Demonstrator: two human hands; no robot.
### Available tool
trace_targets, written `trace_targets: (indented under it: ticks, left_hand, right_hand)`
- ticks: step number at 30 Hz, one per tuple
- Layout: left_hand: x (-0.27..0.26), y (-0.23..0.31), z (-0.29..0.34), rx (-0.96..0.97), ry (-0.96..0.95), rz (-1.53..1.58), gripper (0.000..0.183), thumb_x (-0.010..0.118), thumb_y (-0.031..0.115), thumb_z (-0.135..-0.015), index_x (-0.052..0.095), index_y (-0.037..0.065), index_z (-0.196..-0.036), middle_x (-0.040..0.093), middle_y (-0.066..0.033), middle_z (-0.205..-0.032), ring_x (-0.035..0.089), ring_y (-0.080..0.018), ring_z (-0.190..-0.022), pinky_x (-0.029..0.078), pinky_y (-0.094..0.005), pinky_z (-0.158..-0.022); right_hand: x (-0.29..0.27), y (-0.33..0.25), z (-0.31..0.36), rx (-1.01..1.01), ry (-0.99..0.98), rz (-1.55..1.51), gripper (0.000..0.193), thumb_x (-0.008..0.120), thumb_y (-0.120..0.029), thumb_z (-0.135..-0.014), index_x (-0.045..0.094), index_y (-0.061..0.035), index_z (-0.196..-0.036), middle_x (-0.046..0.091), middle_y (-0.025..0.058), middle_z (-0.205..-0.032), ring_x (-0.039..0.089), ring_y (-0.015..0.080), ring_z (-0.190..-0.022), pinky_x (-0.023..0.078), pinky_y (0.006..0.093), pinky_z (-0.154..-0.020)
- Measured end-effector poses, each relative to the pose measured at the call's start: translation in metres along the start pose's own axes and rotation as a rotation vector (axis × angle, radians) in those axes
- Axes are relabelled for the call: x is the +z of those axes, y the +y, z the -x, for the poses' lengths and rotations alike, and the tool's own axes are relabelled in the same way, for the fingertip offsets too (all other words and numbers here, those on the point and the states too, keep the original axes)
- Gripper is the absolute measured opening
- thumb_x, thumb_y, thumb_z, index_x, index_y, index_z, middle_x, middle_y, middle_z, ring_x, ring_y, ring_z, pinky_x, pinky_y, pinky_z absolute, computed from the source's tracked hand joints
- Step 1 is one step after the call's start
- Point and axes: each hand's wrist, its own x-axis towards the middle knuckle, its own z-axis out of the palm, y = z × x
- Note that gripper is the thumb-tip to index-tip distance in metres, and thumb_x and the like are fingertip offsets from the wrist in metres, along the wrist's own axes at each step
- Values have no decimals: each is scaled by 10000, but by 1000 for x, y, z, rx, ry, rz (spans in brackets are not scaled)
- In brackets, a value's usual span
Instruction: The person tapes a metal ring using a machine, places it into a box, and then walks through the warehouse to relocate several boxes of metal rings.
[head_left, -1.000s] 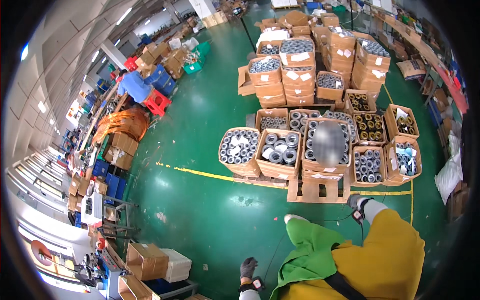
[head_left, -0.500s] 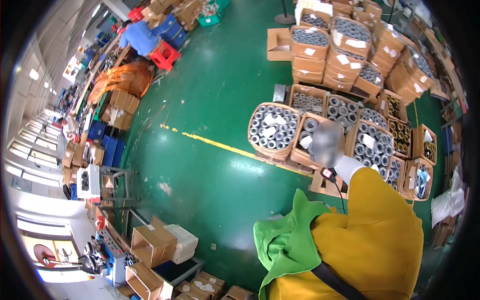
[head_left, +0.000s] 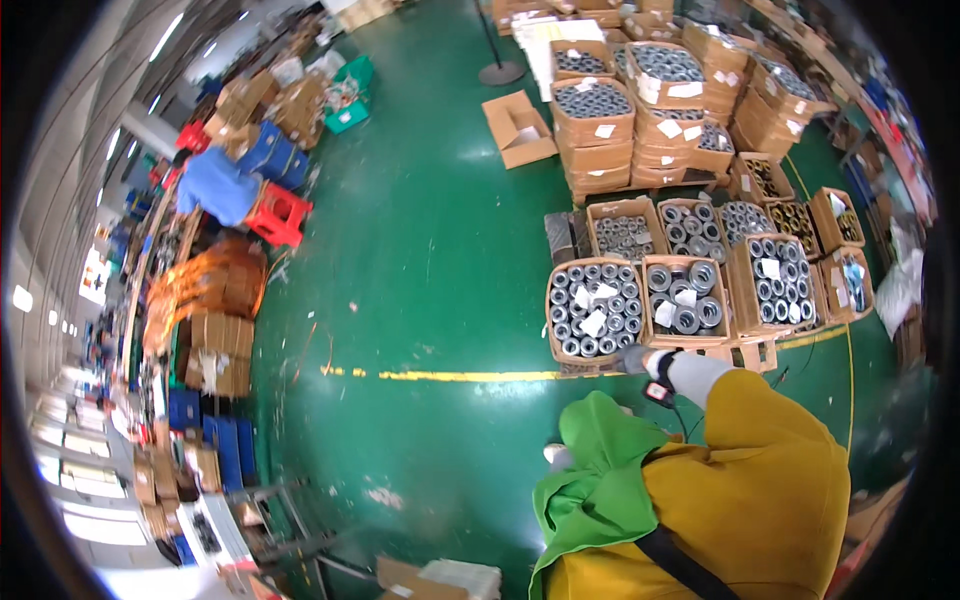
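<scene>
My right hand (head_left: 634,358), in a dark grey glove, reaches to the near right corner of a cardboard box (head_left: 553,322) packed with grey metal rings (head_left: 590,347). It appears to touch or hover at the rim; its fingers are too small and dark to read. A black band and a small boxy device (head_left: 659,393) with a cable sit at that wrist, over a pale sleeve. To the right stands another carton (head_left: 722,328) with larger metal rings (head_left: 686,320). White paper slips lie on both loads. My left hand is out of sight.
More cartons of metal parts (head_left: 770,285) stand to the right, with tall box stacks (head_left: 597,150) behind. An opened carton (head_left: 518,130) and a round-based stand (head_left: 500,73) are farther off. A person in blue (head_left: 218,187) is by a red stool (head_left: 278,216) at the left.
My right hand has moved down and left, from the larger-ring carton to the near corner of the packed ring box. My view has turned, shifting the left-hand benches lower.
</scene>
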Motion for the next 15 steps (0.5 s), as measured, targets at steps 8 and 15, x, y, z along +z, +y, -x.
trace_targets:
  ticks: [8,15]
  left_hand:
    - [-6,330,-152,192,-181,-22,203,501,229,-826,528,99,-980,582,-91,-771,571,-194,-688,448,-286,-518]
    - [183,510,-155,397,-578,-422,360,571,208,-808,499,23,-1109,619,-154,-889,614,-234,-686,483,-282,-557]
  right_hand:
    - [155,148,57,629,-290,113,255,597,-260,-639,656,-112,-838,631,121,-821,603,306,-728,487,373,-685]
    - [81,83,-60,667,-42,-181,291,540,-272,-733,616,-129,-975,618,103,-945,592,279,-875,464,362,-777]
